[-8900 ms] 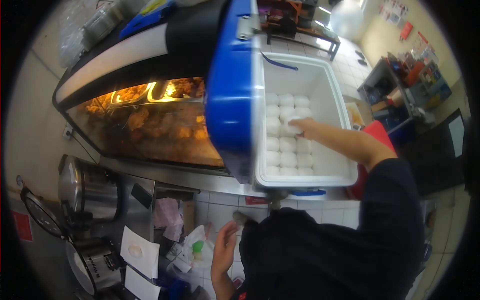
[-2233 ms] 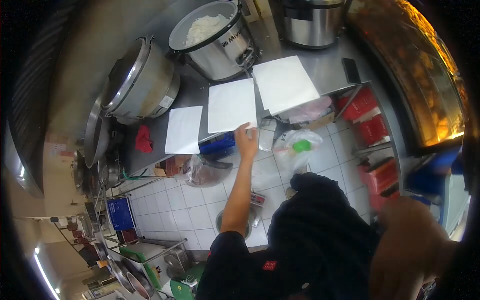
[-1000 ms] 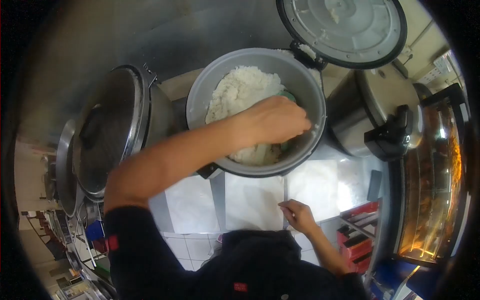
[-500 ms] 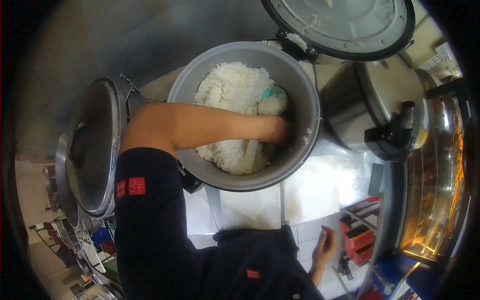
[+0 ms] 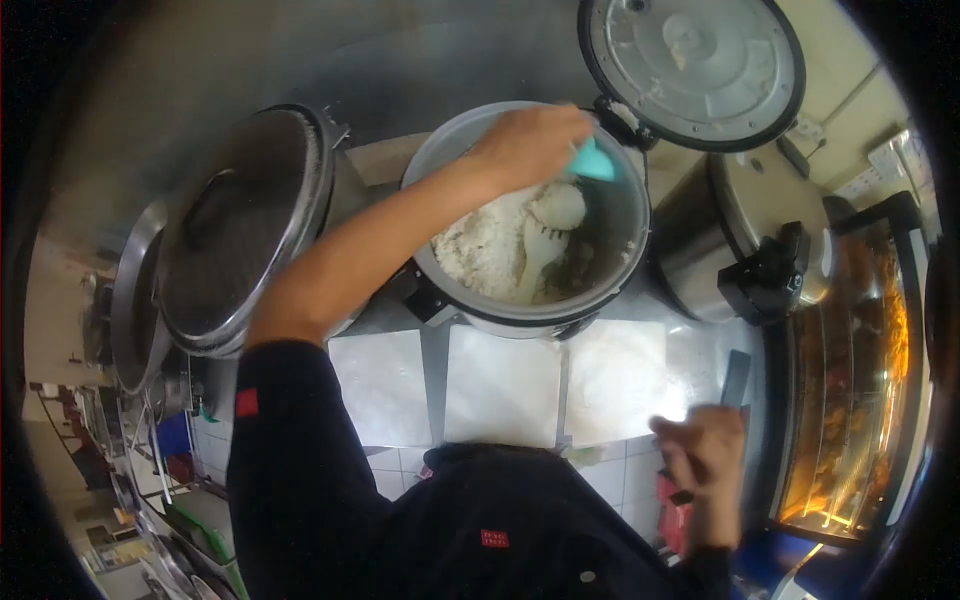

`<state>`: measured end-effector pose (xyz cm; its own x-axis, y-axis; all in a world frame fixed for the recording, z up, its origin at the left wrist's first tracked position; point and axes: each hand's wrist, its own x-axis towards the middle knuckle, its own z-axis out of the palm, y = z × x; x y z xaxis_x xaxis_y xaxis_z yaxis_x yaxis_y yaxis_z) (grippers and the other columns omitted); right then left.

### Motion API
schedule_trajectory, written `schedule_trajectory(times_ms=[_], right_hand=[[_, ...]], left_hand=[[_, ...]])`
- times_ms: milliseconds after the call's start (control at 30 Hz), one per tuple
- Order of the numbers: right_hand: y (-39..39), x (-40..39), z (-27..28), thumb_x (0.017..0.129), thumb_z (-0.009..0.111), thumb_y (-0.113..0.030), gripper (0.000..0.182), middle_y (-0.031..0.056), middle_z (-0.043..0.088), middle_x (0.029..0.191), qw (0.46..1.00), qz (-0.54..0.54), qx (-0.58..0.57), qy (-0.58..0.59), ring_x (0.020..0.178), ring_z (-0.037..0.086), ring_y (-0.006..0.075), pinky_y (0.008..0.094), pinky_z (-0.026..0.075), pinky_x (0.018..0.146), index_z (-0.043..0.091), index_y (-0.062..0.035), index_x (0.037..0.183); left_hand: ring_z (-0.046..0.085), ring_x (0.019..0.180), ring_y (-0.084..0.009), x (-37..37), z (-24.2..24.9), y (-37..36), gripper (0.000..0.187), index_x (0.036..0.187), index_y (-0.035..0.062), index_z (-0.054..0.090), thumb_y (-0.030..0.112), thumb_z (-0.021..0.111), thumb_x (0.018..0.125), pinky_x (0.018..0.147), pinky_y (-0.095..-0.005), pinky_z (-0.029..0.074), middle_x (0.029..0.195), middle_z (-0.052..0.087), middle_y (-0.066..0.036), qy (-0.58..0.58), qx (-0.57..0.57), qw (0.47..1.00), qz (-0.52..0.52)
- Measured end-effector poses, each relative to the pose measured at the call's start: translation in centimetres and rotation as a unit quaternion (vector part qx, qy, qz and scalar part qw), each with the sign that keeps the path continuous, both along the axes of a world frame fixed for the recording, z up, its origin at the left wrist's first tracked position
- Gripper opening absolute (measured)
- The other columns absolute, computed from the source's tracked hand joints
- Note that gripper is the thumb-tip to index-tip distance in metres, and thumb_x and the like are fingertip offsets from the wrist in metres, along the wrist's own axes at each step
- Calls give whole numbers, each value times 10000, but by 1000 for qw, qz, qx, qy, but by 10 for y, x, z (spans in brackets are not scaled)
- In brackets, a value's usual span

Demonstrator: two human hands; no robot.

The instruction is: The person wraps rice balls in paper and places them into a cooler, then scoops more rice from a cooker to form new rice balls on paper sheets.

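Our left hand (image 5: 530, 145) grips the teal scoop (image 5: 592, 162) over the rice cooker (image 5: 525, 220), closed pots (image 5: 245, 225) crowding both sides, while our right hand (image 5: 703, 452) is clenched beyond the paper-lined surface (image 5: 500, 385) edge.

rice (image 5: 490, 250) white | scoop (image 5: 594, 162) turquoise | paper sheets (image 5: 503, 385) white | sleeve (image 5: 290, 440) black

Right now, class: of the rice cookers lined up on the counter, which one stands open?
The middle cooker, its lid swung up, rice showing, the left hand over it. The cookers on either side are closed.
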<state>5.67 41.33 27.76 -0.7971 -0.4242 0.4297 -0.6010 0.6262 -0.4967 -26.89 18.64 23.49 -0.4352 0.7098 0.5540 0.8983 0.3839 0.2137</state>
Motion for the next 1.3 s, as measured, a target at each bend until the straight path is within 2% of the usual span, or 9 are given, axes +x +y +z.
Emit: schedule_trajectory(times_ms=[133,200,333,467,567,800,967,1033,1300], right_hand=[[-37,-80,41,827,667,-154,174,110,640,713,989,69,100,-84,617,621,319,408,481,552,684,-94,989],[-55,-134,41,888,598,-202,168,125,665,787,966,100,194,-140,725,638,368,455,503,643,675,-114,1009],[-82,-233,-41,963,481,-216,315,175,659,1060,871,217,335,-287,1020,621,342,445,464,886,606,-156,1245],[-92,-285,-129,981,414,-198,396,153,655,1108,790,299,380,-377,827,658,291,423,504,799,510,-168,1364],[-122,-271,-84,996,321,-277,458,169,570,1315,708,242,473,-465,1149,569,375,461,395,1038,459,-178,1422],[-96,-289,-45,918,554,-223,425,203,647,1048,743,123,486,-443,830,689,285,434,517,791,505,-7,1280],[-61,-275,10,900,596,-162,431,231,640,1043,861,72,375,-337,864,686,320,448,531,778,480,-23,1291],[-84,-254,30,910,595,-179,376,223,653,1015,904,111,399,-107,902,677,355,460,534,775,522,-31,1247],[-123,-246,-16,877,623,-187,225,167,707,921,848,141,497,-116,925,691,341,442,558,773,698,-33,1022]], left_hand=[[668,882,-286,39,34,-61,143,932,43,577,83,673,834,758,-393,544,879,632,-107,-5,247,941,232],[680,954,-271,81,44,-85,171,980,-14,566,99,669,902,820,-363,551,1033,655,-135,-338,470,792,194],[608,1128,-251,165,40,-126,301,1210,-71,497,26,583,939,974,-349,526,1220,579,-187,-553,615,556,91],[611,1001,-230,225,13,-160,460,1323,-114,417,-55,547,886,962,-326,509,1241,548,-188,-679,623,388,-27],[592,820,-200,250,26,-176,569,1349,-121,381,22,572,833,783,-305,527,1202,542,-187,-720,559,410,-35],[487,591,-174,254,55,-212,681,1332,-30,368,169,569,712,543,-278,389,810,534,-107,-737,391,542,95],[366,507,-74,249,72,-214,472,1325,-45,427,336,394,1050,477,-239,298,688,434,7,-637,345,671,161],[381,519,-79,244,75,-203,464,1316,-51,439,325,394,1049,484,-240,306,687,437,5,-616,341,687,182],[433,567,-58,237,88,-171,439,1332,-54,443,282,364,1061,492,-234,382,779,486,-10,-613,456,638,97]])
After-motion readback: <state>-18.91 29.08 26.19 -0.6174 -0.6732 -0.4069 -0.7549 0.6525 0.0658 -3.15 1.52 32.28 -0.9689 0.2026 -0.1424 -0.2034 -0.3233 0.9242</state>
